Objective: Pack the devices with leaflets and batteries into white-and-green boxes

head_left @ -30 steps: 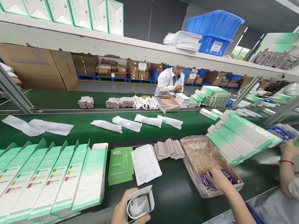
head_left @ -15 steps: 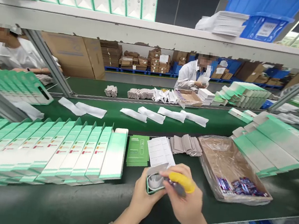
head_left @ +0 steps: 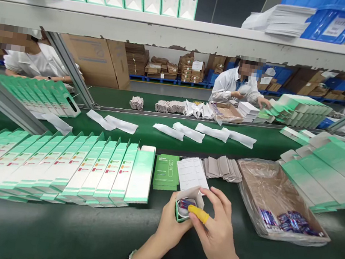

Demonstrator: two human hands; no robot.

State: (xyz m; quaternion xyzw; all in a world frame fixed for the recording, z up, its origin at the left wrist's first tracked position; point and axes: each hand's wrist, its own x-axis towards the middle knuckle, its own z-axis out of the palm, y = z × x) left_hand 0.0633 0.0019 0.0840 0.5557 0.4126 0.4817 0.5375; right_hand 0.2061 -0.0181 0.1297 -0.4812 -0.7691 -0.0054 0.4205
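Observation:
My left hand is wrapped around a small green-and-white carton, its open top tilted toward me. Inside the carton sits a dark blue and purple battery pack, beside a whitish rounded item that is partly hidden. My right hand is at the opening, with a yellow finger cot on one finger. That finger and the thumb are closed at the near end of the battery pack; the other fingers stretch over the carton's raised flap.
Left stands a row of green-and-white cartons. Ahead lie green booklets, white printed sheets and folded grey pieces. A plastic-lined tray with battery packs is at right. White pouches lie beyond; a co-worker sits opposite.
My right hand has brought the battery pack down into the carton's opening, where it was blurred above before. The view has shifted slightly left. The co-worker opposite has reached a hand toward the stacked cartons.

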